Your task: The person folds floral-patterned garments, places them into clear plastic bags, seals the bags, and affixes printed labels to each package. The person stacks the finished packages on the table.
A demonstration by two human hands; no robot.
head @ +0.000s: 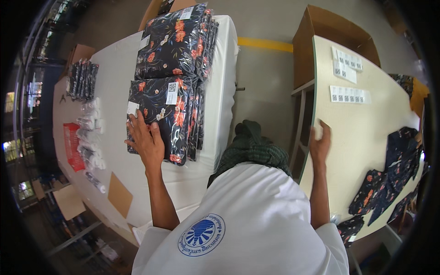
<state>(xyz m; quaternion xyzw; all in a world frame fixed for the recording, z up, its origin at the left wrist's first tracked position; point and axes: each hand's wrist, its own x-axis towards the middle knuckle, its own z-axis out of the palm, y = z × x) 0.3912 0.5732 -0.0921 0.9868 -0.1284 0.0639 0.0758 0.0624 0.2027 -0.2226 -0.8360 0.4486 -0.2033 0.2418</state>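
Note:
My left hand (147,139) lies with spread fingers on the near stack of bagged floral garments (156,103), close to a small white label at its left edge. These dark garments with orange flowers are folded in clear plastic, and a second such stack (168,44) adjoins them on the far side. Over the pale table at the right, my right hand (320,139) is near the table's left edge, fingers apart and nothing visible in it. Beyond it, a strip of coded stickers (348,95) and further sticker sheets (347,63) rest on that table.
The white-covered table (117,68) also bears small plastic-wrapped bundles (90,120), a red packet (72,146), a brown card piece (119,195) and more bagged garments (82,79). Loose floral garments (395,172) lie on the right table (350,137). An open cardboard box (302,51) stands behind it.

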